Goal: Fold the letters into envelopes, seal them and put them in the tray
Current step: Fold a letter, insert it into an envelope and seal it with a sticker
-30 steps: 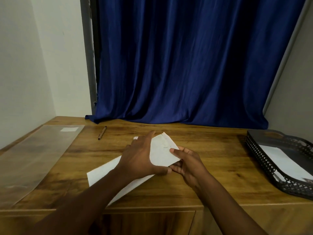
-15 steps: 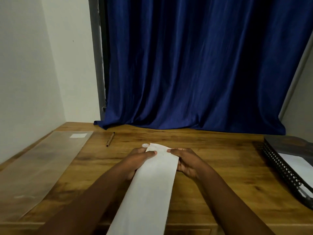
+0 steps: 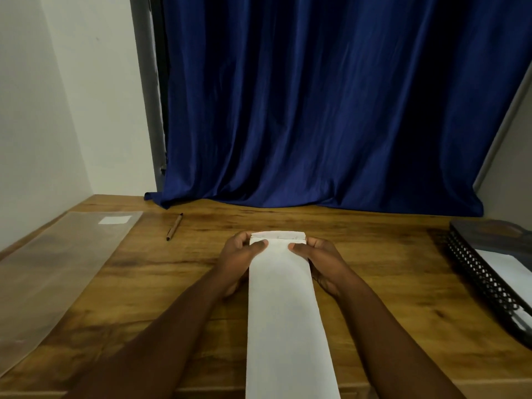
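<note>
While both the left hand (image 3: 240, 256) and right hand (image 3: 321, 259) pinch the envelope (image 3: 283, 306) at its far corners, thumbs just below the open flap (image 3: 277, 235), they should press it down evenly between the fingertips.

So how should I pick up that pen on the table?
Pinch the pen around its middle, coming straight down from above. It lies flat on the wooden table, alone, slanting away, so grip across its thin sides. Both hands are busy holding the envelope.
</note>
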Action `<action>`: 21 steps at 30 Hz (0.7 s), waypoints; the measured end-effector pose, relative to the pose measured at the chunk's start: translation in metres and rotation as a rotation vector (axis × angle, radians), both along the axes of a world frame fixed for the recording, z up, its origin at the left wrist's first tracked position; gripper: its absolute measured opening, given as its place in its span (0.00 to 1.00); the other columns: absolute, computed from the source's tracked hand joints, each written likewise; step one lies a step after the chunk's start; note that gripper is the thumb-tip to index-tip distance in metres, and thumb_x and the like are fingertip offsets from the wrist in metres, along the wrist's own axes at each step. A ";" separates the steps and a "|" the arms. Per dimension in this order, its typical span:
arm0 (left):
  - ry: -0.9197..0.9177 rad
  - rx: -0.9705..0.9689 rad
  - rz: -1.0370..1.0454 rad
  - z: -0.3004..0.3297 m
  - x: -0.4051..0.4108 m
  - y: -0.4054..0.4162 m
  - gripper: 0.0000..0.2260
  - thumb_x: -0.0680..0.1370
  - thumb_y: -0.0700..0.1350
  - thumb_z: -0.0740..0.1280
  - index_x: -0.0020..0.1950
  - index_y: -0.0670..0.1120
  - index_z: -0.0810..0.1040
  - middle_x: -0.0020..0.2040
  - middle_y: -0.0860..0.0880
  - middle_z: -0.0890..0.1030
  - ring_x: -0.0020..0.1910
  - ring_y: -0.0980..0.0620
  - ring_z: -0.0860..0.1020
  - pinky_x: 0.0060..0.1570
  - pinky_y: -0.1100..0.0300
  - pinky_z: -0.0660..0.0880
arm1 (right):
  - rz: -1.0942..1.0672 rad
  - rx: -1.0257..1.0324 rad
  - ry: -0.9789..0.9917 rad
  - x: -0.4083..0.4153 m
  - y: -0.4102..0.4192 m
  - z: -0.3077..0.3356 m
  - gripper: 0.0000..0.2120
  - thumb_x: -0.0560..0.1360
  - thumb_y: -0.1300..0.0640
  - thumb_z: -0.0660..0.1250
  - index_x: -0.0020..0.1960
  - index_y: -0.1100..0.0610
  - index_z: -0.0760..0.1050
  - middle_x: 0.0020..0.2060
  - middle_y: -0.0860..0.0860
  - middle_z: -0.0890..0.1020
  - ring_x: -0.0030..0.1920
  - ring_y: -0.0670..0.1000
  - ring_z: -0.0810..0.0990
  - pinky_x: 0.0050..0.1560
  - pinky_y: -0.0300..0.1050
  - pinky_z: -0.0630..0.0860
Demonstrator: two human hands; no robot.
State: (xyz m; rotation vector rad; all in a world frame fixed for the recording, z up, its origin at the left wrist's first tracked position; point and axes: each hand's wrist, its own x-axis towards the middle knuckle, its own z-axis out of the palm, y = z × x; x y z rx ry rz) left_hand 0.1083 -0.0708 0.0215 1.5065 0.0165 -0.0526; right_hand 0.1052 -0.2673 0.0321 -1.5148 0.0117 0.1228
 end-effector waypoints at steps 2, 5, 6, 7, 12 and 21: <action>-0.038 0.006 0.019 -0.002 -0.001 0.003 0.10 0.80 0.43 0.71 0.61 0.51 0.80 0.54 0.47 0.85 0.50 0.45 0.86 0.48 0.47 0.84 | 0.063 -0.039 -0.029 -0.001 0.002 -0.002 0.12 0.78 0.60 0.71 0.62 0.57 0.80 0.52 0.54 0.88 0.52 0.56 0.87 0.55 0.54 0.84; -0.101 0.059 0.006 -0.003 -0.002 0.005 0.07 0.80 0.41 0.69 0.57 0.51 0.82 0.52 0.47 0.86 0.48 0.46 0.86 0.44 0.50 0.84 | 0.072 -0.052 -0.072 -0.001 0.003 -0.004 0.13 0.77 0.60 0.73 0.62 0.55 0.80 0.52 0.54 0.88 0.53 0.57 0.87 0.56 0.57 0.83; -0.122 0.078 -0.001 -0.004 -0.002 0.005 0.06 0.80 0.41 0.69 0.55 0.50 0.82 0.51 0.46 0.86 0.48 0.45 0.85 0.44 0.50 0.84 | 0.060 -0.052 -0.090 -0.001 0.003 -0.004 0.12 0.77 0.60 0.72 0.61 0.55 0.81 0.52 0.55 0.88 0.53 0.58 0.87 0.55 0.56 0.84; -0.141 0.091 -0.006 -0.005 -0.003 0.005 0.05 0.80 0.41 0.69 0.54 0.49 0.83 0.51 0.45 0.86 0.48 0.44 0.85 0.44 0.50 0.83 | 0.047 -0.052 -0.105 -0.001 0.003 -0.005 0.11 0.77 0.61 0.72 0.60 0.54 0.82 0.52 0.55 0.88 0.51 0.58 0.87 0.53 0.55 0.84; -0.150 0.092 -0.001 -0.007 -0.004 0.005 0.05 0.80 0.40 0.70 0.51 0.48 0.85 0.50 0.45 0.86 0.48 0.45 0.85 0.42 0.54 0.81 | 0.038 -0.092 -0.146 -0.004 0.004 -0.006 0.08 0.78 0.64 0.69 0.53 0.57 0.85 0.48 0.57 0.88 0.45 0.54 0.85 0.46 0.49 0.82; -0.208 0.109 0.015 -0.013 -0.002 0.005 0.04 0.78 0.46 0.74 0.48 0.49 0.88 0.58 0.46 0.83 0.52 0.49 0.85 0.45 0.58 0.82 | 0.020 -0.099 -0.121 -0.007 0.004 -0.004 0.14 0.75 0.54 0.75 0.49 0.66 0.84 0.43 0.60 0.87 0.40 0.56 0.84 0.44 0.49 0.80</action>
